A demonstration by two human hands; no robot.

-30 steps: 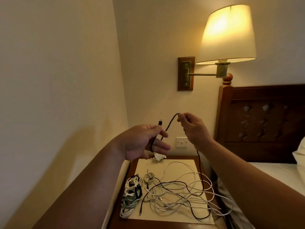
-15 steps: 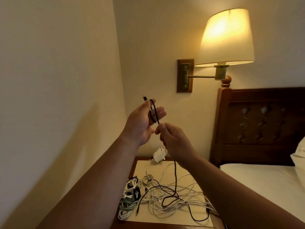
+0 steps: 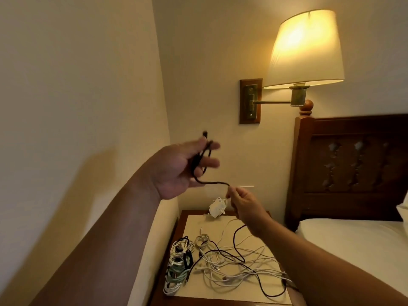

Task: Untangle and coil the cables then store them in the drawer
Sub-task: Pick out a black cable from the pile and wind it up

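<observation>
A lit wall lamp (image 3: pixel 305 47) glows above a wooden headboard (image 3: pixel 353 164) and white bed (image 3: pixel 353 237).

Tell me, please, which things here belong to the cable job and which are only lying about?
Belong to the job:
- black cable, held between the left hand and the right hand
- loose tangle of cables
- coiled bundles
- nightstand under them

Just lying about:
- white adapter
- lamp
- headboard
- bed

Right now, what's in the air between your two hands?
A short stretch of the black cable sags between them, running from the loops on the left hand to the pinching right hand. The head view shows it.
</observation>
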